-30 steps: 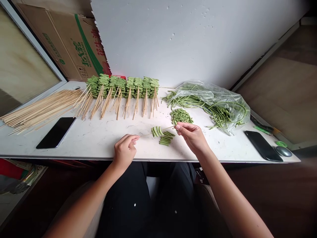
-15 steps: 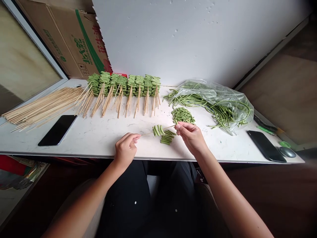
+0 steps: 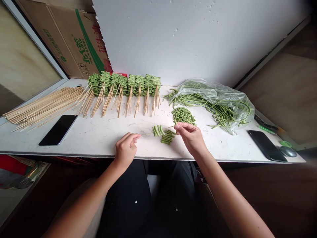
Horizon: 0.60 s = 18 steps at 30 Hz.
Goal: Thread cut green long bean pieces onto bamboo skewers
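Note:
My left hand point(image 3: 125, 148) is closed on one end of a thin wooden skewer point(image 3: 146, 134) near the table's front edge. Several short green bean pieces point(image 3: 158, 130) are threaded crosswise on the skewer. At its other end, my right hand point(image 3: 190, 135) pinches a green bean piece point(image 3: 175, 122) at the skewer's tip. Loose cut pieces point(image 3: 166, 139) lie in rows on the table just under the skewer. A heap of cut bean pieces point(image 3: 183, 115) lies behind my right hand.
Stacked bean skewers point(image 3: 123, 85) line the back, handles forward. Bare skewers point(image 3: 44, 105) and a phone point(image 3: 58, 130) lie left. Right are long beans in a clear bag point(image 3: 223, 105), another phone point(image 3: 266, 145) and a mouse point(image 3: 288, 151). A cardboard box point(image 3: 66, 39) stands behind.

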{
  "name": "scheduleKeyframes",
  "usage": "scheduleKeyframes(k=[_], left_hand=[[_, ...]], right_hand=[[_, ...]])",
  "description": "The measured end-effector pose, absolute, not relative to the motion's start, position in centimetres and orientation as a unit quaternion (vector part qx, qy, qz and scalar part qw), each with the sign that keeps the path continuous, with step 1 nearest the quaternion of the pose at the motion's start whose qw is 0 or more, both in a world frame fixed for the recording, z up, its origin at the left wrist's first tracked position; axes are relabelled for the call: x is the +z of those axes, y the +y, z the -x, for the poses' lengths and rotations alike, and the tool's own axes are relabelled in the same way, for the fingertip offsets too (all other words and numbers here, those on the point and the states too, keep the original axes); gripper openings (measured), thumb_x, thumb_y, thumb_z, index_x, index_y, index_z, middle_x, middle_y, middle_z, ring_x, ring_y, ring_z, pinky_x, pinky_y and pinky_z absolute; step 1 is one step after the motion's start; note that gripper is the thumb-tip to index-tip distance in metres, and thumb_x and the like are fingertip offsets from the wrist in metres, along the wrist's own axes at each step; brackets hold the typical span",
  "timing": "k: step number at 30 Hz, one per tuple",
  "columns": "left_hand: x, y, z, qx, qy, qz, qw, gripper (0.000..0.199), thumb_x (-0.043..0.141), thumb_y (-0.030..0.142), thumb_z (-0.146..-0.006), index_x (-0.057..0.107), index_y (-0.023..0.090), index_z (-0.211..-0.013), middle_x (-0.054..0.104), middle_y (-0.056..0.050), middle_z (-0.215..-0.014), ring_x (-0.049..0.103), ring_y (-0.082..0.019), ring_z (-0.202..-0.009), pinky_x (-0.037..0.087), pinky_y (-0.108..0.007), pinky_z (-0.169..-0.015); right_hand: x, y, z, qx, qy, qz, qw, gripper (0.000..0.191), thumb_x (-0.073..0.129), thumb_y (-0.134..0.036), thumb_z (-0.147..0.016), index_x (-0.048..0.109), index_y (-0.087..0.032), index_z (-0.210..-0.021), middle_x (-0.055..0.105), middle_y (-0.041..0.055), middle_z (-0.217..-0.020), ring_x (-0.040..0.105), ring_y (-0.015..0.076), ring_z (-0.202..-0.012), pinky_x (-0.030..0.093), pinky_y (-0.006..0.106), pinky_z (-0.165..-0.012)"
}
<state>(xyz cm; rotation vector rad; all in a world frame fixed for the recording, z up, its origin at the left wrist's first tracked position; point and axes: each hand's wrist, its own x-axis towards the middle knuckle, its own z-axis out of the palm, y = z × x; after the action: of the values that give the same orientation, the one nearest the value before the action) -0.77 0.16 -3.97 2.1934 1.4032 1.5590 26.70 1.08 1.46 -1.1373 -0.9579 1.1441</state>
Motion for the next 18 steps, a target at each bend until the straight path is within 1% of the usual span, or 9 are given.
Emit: scheduleKeyframes(k=[8,11,18], left_hand=[[-4.05,0.11,0.78,0.515,0.459,-0.722,0.059,0.048,0.039,-0.009,-0.074,0.074,0.018,-0.091,0.075,-0.002,-0.084,0.069,-0.014,-0.070,0.060,-0.025,-0.072],[-4.04,0.06,0.76,0.511,0.467,-0.719,0.059,0.047,0.040,-0.008,-0.073,0.074,0.019,-0.090,0.075,-0.002,-0.084,0.069,-0.015,-0.071,0.060,-0.025,-0.072],[-4.03,-0.03,0.79,0.509,0.472,-0.718,0.048,0.047,0.040,-0.009,-0.074,0.074,0.019,-0.089,0.074,-0.001,-0.080,0.071,-0.015,-0.072,0.060,-0.025,-0.071]], right_hand=[[0.92,1.00,-26.60,0.483,-0.413,0.482,0.603,0.028,0.098,-0.040,-0.065,0.084,-0.026,-0.084,0.074,0.0025,-0.082,0.063,0.0187,-0.079,0.052,0.039,-0.085],[0.80,1.02,-26.44,0.483,-0.413,0.485,0.601,0.029,0.097,-0.043,-0.065,0.083,-0.026,-0.084,0.074,0.0029,-0.082,0.063,0.0189,-0.078,0.052,0.040,-0.083],[0.71,0.82,-25.95,0.496,-0.404,0.481,0.600,0.028,0.095,-0.047,-0.068,0.080,-0.026,-0.079,0.070,0.0015,-0.080,0.054,0.0154,-0.069,0.049,0.037,-0.073]])
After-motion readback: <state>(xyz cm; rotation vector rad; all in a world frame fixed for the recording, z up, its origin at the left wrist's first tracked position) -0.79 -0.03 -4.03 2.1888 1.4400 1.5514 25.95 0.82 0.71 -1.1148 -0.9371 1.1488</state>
